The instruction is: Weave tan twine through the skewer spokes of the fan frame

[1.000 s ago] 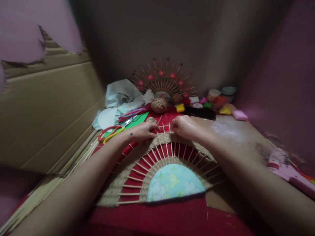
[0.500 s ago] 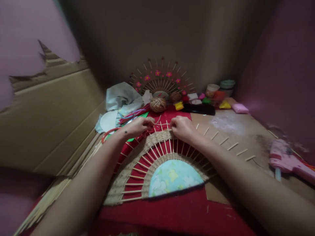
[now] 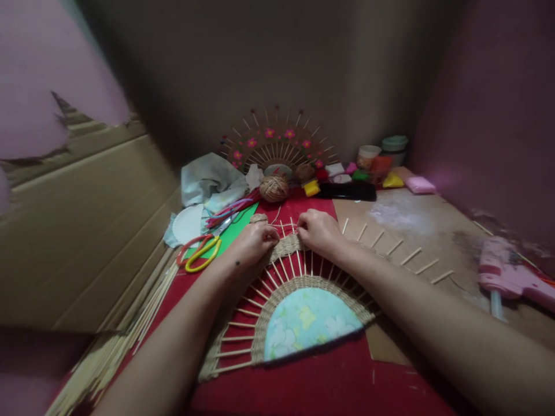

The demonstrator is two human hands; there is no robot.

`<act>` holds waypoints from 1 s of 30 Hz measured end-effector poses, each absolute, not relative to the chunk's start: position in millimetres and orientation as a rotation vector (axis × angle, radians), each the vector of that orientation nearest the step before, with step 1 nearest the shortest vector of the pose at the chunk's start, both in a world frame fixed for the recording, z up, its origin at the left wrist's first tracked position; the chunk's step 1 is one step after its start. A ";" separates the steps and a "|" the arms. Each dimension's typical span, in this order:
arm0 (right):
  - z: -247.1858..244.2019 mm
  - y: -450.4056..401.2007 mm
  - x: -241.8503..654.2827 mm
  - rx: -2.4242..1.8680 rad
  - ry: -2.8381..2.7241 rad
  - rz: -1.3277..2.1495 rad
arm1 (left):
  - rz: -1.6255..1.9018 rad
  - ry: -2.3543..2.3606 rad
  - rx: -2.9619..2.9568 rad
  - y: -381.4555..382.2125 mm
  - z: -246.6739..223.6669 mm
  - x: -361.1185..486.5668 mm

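A half-round woven fan (image 3: pixel 288 247) lies on red cloth, with thin wooden sticks radiating from a pale blue floral centre (image 3: pixel 309 323). Bands of braided twine cross the sticks. My left hand (image 3: pixel 259 240) is closed at the outer band, left of the top sticks; its fingertips hide what they grip. Just right of it, my right hand (image 3: pixel 319 230) pinches a strand of twine (image 3: pixel 287 225) that stretches across the stick tips. Behind my left hand sits a small twine bundle (image 3: pixel 259 218). My forearms cover parts of both sides of the fan.
Scissors (image 3: pixel 203 252) lie left on green paper (image 3: pixel 238 231). Farther back are a twine ball (image 3: pixel 274 188), a decorated fan (image 3: pixel 280 138) and coloured clay packs (image 3: pixel 392 179). A pink glue gun (image 3: pixel 503 271) lies right; loose sticks (image 3: pixel 99 364) and cardboard (image 3: pixel 87 242) flank the left.
My left hand has come down and closer to the right hand, onto the band. The scissors handles show more fully. The view has shifted slightly; the right hand stays near the stick tips.
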State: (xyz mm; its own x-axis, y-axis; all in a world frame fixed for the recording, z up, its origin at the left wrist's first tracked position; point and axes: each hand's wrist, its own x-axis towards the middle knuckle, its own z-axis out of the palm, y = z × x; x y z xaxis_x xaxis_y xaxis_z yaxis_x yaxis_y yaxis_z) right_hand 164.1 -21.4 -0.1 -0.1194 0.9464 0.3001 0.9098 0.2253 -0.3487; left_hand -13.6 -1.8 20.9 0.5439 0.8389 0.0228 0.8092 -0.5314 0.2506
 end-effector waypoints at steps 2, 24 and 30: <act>-0.6 -21.2 164.3 -1.715 -2.040 0.127 | 0.154 1.406 2.625 -2.2 22.9 -13.0; 4.1 -16.3 177.1 -1.765 -2.186 -0.082 | 0.473 1.283 2.749 -6.5 -4.6 4.5; 11.4 -11.6 183.6 -1.816 -2.240 -0.240 | 0.494 1.269 2.701 -8.6 -8.4 6.2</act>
